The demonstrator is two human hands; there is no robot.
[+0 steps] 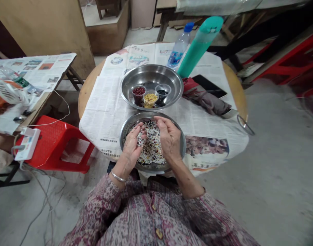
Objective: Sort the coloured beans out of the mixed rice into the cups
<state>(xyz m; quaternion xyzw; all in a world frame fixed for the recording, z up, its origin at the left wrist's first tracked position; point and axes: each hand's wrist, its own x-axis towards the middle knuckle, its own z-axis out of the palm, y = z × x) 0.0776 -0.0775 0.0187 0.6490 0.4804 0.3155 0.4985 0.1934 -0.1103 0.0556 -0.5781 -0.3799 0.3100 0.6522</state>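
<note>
A steel bowl near the table's front edge holds a mix of white grains with dark, red and yellow beans. My left hand is over its left side, palm turned up and inward, fingers loosely curved and apart from the thumb. Over the right side is my right hand, its fingers bent and close together; whatever they may pinch is too small to make out. Behind stands a larger steel basin with three clear cups: red beans, yellow beans and dark beans.
Newspaper covers the round table. A plastic bottle, a green cylinder, a folded umbrella and a dark flat device lie or stand at the back right. A red stool with a power strip is at left.
</note>
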